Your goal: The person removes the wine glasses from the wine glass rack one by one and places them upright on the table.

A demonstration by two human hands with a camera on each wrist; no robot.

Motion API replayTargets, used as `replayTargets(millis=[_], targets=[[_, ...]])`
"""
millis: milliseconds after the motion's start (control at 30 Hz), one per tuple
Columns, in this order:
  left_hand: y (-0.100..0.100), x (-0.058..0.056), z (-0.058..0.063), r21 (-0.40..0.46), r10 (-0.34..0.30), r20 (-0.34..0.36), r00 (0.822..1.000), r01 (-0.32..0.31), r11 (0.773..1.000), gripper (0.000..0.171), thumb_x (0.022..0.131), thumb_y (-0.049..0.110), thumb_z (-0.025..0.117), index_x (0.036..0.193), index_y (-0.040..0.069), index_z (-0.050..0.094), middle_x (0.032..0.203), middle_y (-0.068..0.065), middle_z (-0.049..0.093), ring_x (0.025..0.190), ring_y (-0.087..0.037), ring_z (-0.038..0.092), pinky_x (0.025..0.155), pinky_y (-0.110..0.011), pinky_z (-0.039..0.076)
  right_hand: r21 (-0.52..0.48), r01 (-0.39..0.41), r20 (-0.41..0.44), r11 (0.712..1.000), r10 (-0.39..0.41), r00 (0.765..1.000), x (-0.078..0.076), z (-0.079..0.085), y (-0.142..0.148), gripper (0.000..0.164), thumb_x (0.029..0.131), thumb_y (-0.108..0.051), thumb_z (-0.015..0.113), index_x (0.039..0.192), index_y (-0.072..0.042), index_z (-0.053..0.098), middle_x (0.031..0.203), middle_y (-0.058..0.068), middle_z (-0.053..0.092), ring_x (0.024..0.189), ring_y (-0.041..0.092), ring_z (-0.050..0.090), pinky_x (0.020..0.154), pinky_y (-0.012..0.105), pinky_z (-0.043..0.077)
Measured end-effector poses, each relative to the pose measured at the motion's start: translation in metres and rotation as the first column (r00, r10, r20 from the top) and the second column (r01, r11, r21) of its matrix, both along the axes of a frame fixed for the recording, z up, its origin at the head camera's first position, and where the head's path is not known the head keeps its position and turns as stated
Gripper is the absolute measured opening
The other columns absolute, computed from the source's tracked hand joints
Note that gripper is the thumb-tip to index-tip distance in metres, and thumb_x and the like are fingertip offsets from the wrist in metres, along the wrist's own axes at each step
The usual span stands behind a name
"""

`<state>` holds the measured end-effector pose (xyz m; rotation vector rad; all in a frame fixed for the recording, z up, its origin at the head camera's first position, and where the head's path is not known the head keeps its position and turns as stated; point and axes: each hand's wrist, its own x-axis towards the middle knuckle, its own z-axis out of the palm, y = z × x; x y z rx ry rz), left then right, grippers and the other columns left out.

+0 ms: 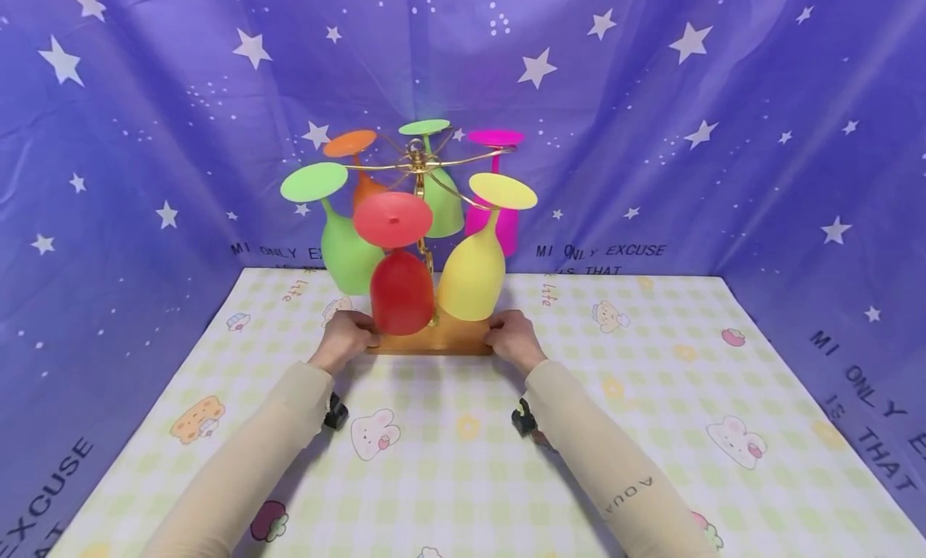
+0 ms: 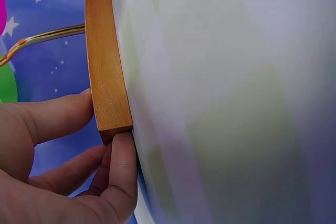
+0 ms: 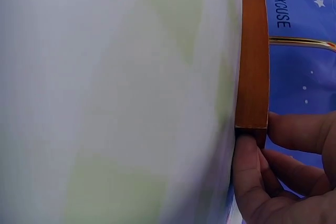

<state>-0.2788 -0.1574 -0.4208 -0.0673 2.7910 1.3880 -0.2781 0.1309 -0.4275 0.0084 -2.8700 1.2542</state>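
A gold metal glass rack (image 1: 417,162) rises from a wooden base (image 1: 434,343) in the middle of the table. Several coloured goblets hang upside down by their feet from its arms: a red goblet (image 1: 401,297) and a yellow goblet (image 1: 473,272) in front, green, orange and magenta ones around. My left hand (image 1: 345,338) pinches the base's left end, thumb on the top edge and fingertips at the end face in the left wrist view. The right hand (image 1: 515,338) grips the right end likewise. Whether the base touches the table cannot be told.
A checked cloth (image 1: 463,477) with cartoon prints covers the table. Behind and at both sides hangs a purple-blue star-patterned curtain (image 1: 615,84), close behind the rack. Dark wrist devices (image 1: 336,413) sit beneath both sleeves.
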Motion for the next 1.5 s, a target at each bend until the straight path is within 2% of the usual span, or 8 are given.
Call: replayTargets(millis=[167,300,567,1000,1167,1500], targets=[[0.014,0.0,0.004,-0.032,-0.021,0.004,1.0,0.022,0.999,0.032,0.071,0.002,0.072,0.103,-0.006,0.07,0.103,-0.019,0.068,0.105,-0.034,0.057,0.094,-0.043,0.045,-0.012,0.004,-0.006,1.0,-0.004,1.0,0.005,0.002,0.016,0.011,0.072,0.001,0.058,0.073,-0.003,0.068,0.076,0.006,0.062,0.07,0.021,0.053,0.064,0.03,0.046],[0.024,-0.001,0.006,-0.048,-0.037,-0.014,0.999,0.037,0.998,0.033,0.07,0.004,0.075,0.101,-0.006,0.07,0.1,-0.019,0.069,0.1,-0.034,0.06,0.092,-0.042,0.046,-0.003,0.02,0.015,1.0,-0.02,1.0,0.006,0.002,0.027,0.016,0.074,-0.002,0.061,0.084,-0.004,0.073,0.086,0.006,0.066,0.077,0.022,0.057,0.072,0.033,0.048],[0.038,-0.003,0.004,-0.043,-0.058,-0.024,0.998,0.057,0.997,0.034,0.069,0.005,0.076,0.1,-0.006,0.069,0.097,-0.019,0.069,0.092,-0.032,0.06,0.087,-0.042,0.048,0.047,0.05,0.052,0.998,-0.052,0.997,0.008,0.002,0.043,0.018,0.076,-0.006,0.065,0.091,-0.002,0.074,0.083,0.006,0.068,0.074,0.021,0.057,0.07,0.033,0.049],[0.059,-0.002,0.0,-0.01,-0.043,-0.006,0.999,0.043,0.999,0.035,0.069,0.003,0.077,0.102,-0.005,0.07,0.104,-0.018,0.068,0.1,-0.033,0.06,0.09,-0.041,0.048,0.012,0.055,0.081,0.998,-0.055,0.995,0.014,-0.001,0.064,0.028,0.079,-0.006,0.065,0.104,0.005,0.068,0.095,0.017,0.069,0.084,0.027,0.063,0.08,0.041,0.052],[0.061,-0.004,-0.002,-0.012,-0.036,0.01,0.999,0.036,0.999,0.035,0.069,0.004,0.077,0.102,-0.004,0.07,0.107,-0.018,0.067,0.101,-0.032,0.06,0.09,-0.04,0.048,0.006,0.063,0.088,0.998,-0.063,0.994,0.015,-0.001,0.066,0.025,0.079,-0.006,0.066,0.102,0.004,0.07,0.087,0.012,0.07,0.08,0.024,0.062,0.077,0.037,0.051],[0.06,-0.007,-0.004,0.007,-0.025,0.045,0.999,0.025,1.0,0.039,0.07,0.004,0.079,0.106,-0.006,0.068,0.109,-0.02,0.066,0.102,-0.032,0.059,0.09,-0.04,0.049,-0.039,0.07,0.09,0.997,-0.067,0.994,0.015,-0.001,0.066,0.027,0.08,-0.005,0.066,0.105,0.004,0.069,0.092,0.014,0.069,0.081,0.024,0.06,0.076,0.035,0.05]])
